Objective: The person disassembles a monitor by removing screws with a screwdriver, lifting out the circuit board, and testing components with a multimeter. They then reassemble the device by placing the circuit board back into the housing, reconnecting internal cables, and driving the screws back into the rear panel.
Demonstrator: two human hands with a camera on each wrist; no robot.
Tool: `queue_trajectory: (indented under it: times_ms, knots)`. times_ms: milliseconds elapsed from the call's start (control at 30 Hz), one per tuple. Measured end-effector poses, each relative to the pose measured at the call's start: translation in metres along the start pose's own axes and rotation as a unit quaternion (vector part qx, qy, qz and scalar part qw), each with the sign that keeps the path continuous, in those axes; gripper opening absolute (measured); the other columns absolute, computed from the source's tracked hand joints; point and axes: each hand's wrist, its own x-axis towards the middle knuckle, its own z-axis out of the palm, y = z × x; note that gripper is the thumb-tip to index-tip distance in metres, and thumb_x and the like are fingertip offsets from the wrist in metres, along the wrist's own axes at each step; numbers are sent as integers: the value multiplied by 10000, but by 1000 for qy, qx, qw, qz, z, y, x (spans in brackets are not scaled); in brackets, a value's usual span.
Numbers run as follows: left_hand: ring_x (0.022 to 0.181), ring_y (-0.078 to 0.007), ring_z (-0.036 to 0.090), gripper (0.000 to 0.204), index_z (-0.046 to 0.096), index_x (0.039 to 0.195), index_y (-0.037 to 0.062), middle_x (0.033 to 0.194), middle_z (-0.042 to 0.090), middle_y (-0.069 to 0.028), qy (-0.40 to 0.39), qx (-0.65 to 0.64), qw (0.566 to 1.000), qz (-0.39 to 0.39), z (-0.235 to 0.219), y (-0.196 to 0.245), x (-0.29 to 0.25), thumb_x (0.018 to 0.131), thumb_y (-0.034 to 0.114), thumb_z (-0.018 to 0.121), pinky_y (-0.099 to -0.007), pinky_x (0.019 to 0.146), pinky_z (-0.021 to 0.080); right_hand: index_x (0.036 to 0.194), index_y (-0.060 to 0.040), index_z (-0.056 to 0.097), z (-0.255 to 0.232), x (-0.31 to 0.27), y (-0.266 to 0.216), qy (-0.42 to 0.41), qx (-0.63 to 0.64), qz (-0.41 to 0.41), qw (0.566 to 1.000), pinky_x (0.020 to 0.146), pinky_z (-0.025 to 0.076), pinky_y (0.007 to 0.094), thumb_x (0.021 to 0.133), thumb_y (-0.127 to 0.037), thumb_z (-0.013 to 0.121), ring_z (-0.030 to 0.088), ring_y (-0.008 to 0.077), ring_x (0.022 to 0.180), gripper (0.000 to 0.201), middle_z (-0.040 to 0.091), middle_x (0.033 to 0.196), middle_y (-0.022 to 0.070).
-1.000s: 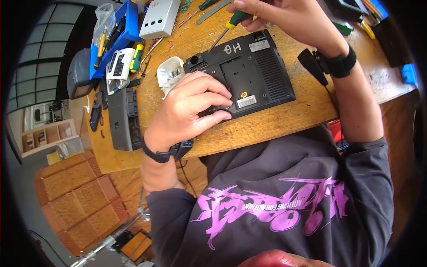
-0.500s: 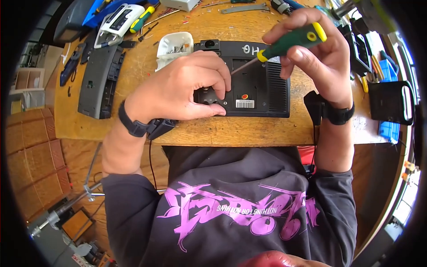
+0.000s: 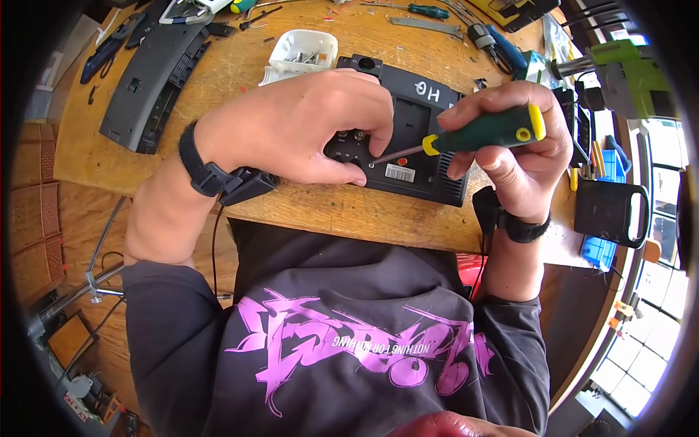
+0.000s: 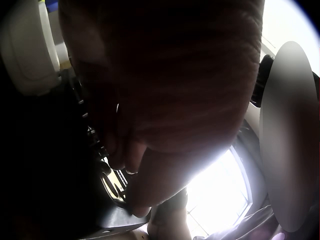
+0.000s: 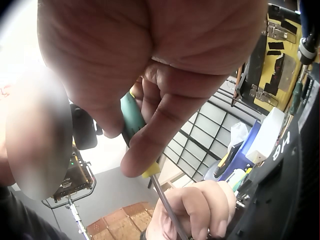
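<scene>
A black electronic device point(image 3: 411, 120) marked "HQ" lies on its face, with a shallow recess, vent slots and a white barcode label point(image 3: 399, 173). Over its left part rests my left hand point(image 3: 313, 124), bent fingertips touching the casing and thumb at the near edge. My right hand point(image 3: 528, 160) grips a screwdriver point(image 3: 480, 135) with a green and yellow handle. The shaft slants down left to a screw near the barcode, its tip right beside my left index finger. In the right wrist view the screwdriver point(image 5: 134, 117) sits between thumb and fingers.
Behind the device stands a white plastic container point(image 3: 280, 54) of small screws. A long dark plastic cover point(image 3: 138, 109) lies at the left. A wrench point(image 3: 426, 26) is at the back, a green power tool point(image 3: 626, 73) and a black case point(image 3: 611, 211) at the right.
My right hand brings the screwdriver from the device's far edge down to the near side, beside the left fingers. The left hand stays on the device. The head view has shifted.
</scene>
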Motion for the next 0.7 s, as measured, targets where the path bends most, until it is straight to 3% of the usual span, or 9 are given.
queue_trajectory:
  times_ms: [100, 133, 567, 700]
  knots:
    - [1060, -350, 659, 350, 695, 982, 67, 1051, 699, -69, 7, 2, 1000, 25, 2, -1, -1, 749, 123, 951, -462, 962, 512, 1352, 51, 584, -3, -1, 1, -24, -7, 5, 1000, 629, 677, 311, 1017, -276, 907, 821, 262, 888, 569, 793, 1124, 298]
    - [1062, -351, 658, 347, 695, 980, 66, 1049, 700, -70, 6, -2, 1000, 21, 2, -1, -1, 748, 117, 949, -464, 966, 508, 1305, 82, 619, 1, -1, 0, -13, 20, -2, 1000, 757, 660, 308, 988, -124, 915, 807, 208, 854, 480, 820, 1132, 290]
    - [1033, -347, 667, 353, 694, 972, 60, 1027, 702, -71, 11, -2, 1000, 28, 3, -2, -1, 734, 109, 950, -465, 947, 505, 1243, 76, 670, 6, 1, -5, -12, -7, 10, 1000, 766, 653, 307, 979, -144, 926, 807, 191, 852, 428, 837, 1089, 243]
    - [1046, -346, 670, 356, 700, 982, 60, 1029, 705, -69, 11, 0, 1000, 26, 3, -2, -1, 732, 107, 948, -461, 954, 510, 1239, 64, 680, 8, -1, -5, -2, -31, 3, 1000, 791, 657, 312, 933, -173, 971, 825, 211, 889, 484, 842, 1076, 225]
